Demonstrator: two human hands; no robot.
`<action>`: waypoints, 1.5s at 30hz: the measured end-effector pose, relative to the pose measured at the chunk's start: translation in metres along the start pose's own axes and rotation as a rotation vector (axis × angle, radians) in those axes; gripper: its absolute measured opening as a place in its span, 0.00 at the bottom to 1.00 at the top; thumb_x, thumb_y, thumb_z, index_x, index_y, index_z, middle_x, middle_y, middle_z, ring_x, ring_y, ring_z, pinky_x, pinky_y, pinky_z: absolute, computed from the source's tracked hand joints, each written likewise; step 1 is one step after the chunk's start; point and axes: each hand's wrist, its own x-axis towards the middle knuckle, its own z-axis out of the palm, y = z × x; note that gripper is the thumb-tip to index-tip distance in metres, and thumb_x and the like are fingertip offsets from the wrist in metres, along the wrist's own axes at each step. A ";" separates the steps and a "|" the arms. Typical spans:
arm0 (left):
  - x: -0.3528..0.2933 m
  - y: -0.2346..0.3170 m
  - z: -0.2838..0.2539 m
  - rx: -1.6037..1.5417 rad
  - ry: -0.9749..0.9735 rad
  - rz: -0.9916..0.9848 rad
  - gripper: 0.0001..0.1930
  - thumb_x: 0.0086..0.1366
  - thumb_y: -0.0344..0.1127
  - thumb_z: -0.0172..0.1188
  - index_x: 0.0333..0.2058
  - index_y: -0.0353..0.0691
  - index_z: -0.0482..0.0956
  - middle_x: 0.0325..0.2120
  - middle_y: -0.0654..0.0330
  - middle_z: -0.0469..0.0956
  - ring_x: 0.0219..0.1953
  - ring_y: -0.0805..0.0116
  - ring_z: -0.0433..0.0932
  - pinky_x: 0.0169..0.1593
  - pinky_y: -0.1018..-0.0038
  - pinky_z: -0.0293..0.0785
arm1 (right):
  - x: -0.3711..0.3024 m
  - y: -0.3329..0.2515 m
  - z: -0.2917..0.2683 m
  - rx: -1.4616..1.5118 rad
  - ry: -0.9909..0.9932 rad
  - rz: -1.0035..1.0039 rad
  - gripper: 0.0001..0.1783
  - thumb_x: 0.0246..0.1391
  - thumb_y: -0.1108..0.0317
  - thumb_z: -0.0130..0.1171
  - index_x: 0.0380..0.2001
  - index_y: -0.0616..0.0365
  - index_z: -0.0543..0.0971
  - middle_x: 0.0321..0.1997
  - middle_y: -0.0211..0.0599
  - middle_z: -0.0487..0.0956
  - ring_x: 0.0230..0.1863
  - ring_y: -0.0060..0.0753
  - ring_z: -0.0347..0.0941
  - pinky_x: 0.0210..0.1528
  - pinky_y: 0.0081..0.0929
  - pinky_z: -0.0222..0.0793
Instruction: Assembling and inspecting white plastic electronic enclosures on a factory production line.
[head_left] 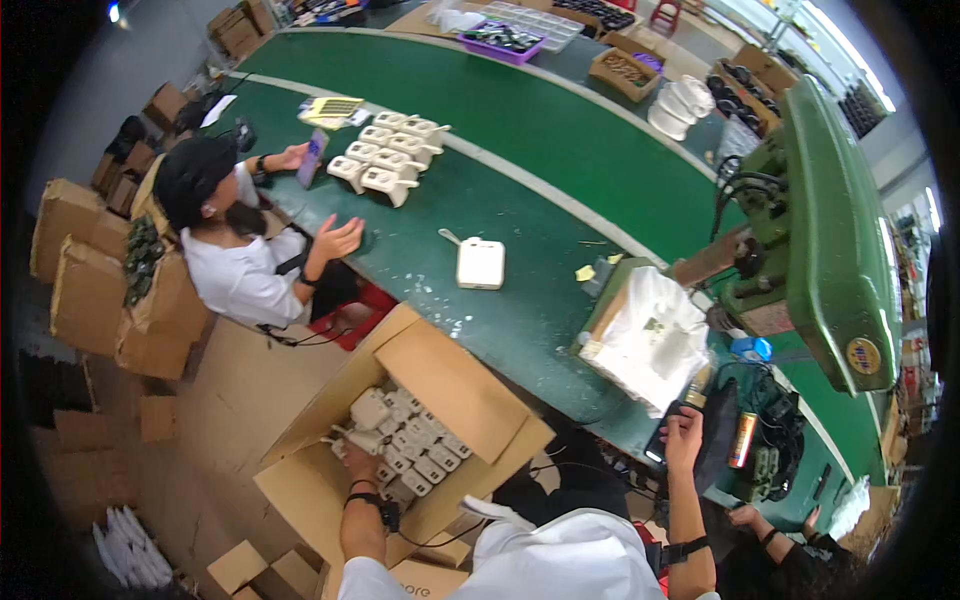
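My left hand (361,463) reaches down into an open cardboard box (290,490) and its fingers close on a white boxy device (366,441) at the left of the pile. Several similar white devices (420,445) lie packed beside it. My right hand (683,428) is at the table's near edge, fingers curled at a dark flat object (657,445) that looks like a phone; the grip is partly hidden. A brush (697,388) lies just beyond those fingers. One white device with a strap loop (481,263) rests alone on the green table (420,260).
A green press-like machine (830,240) overhangs the right side, near a box lined with white plastic (650,330). A spray can (743,440) stands by dark cables. Across the table sits a co-worker (245,240) holding a phone, beside rows of white devices (390,150). Another person's hands (745,516) show lower right.
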 end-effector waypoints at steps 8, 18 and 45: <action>-0.089 0.094 -0.111 -0.375 -0.331 0.293 0.56 0.45 0.42 0.80 0.66 0.27 0.54 0.57 0.35 0.71 0.57 0.57 0.76 0.59 0.65 0.74 | -0.018 -0.062 -0.023 0.111 0.004 -0.009 0.09 0.62 0.75 0.59 0.45 0.62 0.73 0.34 0.33 0.80 0.31 0.21 0.77 0.31 0.18 0.72; -0.329 0.327 -0.209 -0.922 -0.790 0.665 0.29 0.77 0.40 0.51 0.71 0.38 0.55 0.56 0.61 0.72 0.52 0.71 0.74 0.55 0.73 0.73 | -0.139 -0.263 0.038 -0.014 -0.787 -0.720 0.54 0.43 0.63 0.81 0.67 0.65 0.59 0.63 0.54 0.71 0.62 0.48 0.73 0.64 0.39 0.70; -0.320 0.507 -0.086 -0.171 -0.018 1.550 0.32 0.62 0.45 0.68 0.64 0.47 0.74 0.65 0.51 0.69 0.70 0.45 0.60 0.67 0.51 0.53 | 0.004 -0.191 0.029 -0.177 0.243 -0.362 0.25 0.55 0.61 0.68 0.52 0.63 0.78 0.55 0.57 0.72 0.56 0.59 0.65 0.60 0.51 0.61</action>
